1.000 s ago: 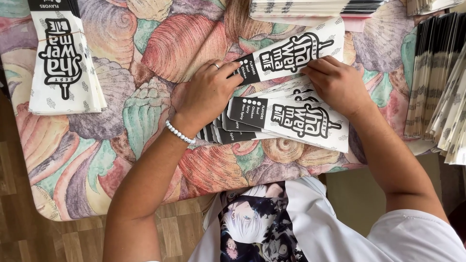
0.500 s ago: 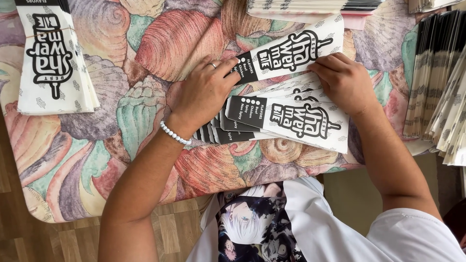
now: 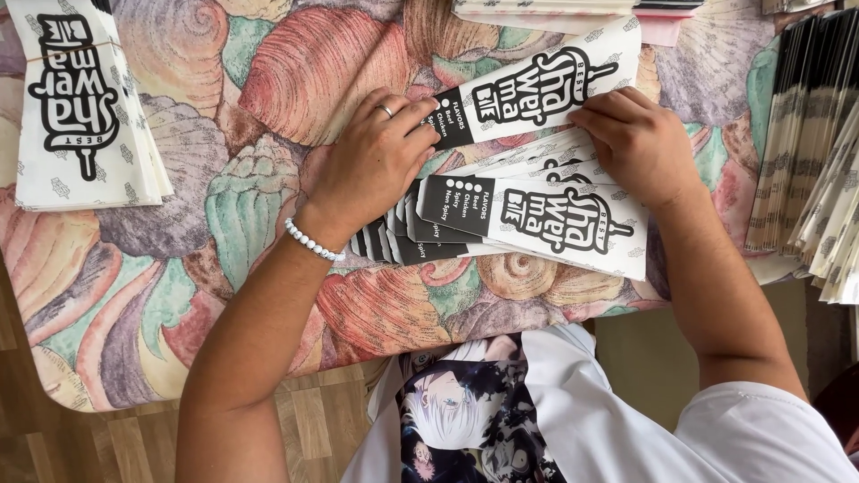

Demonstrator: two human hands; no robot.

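While our left hand point(image 3: 371, 165) lies flat with its fingers point(image 3: 413, 125) spread, not gripping anything, it presses on the black-printed ends of the fanned paper sleeves point(image 3: 420, 228) and touches the near end of the top sleeve point(image 3: 537, 85). Our right hand point(image 3: 640, 143) rests on the other side of that fan, fingers point(image 3: 598, 112) curled down on the edge where the top sleeve meets the ones beneath; we cannot tell whether they pinch a sheet or only press on it.

Against half a second ago, the top sleeve sits a little more apart from the fan, angled up and away from our fingers, and our left fingers have crept further onto its black end. We judge that one sleeve is being slid off the fan, with the rest held down so they do not follow.

Just under our right hand the front sleeve point(image 3: 546, 224) of the fan lies face up, white with black print. Far off our left fingers, a banded bundle of sleeves point(image 3: 85, 116) sits on the shell-patterned counter point(image 3: 268, 80). Beyond our right hand, stacks of folded sleeves point(image 3: 805, 152) stand on edge, and another pile point(image 3: 573, 7) lies past the top sleeve, at the counter's far edge.
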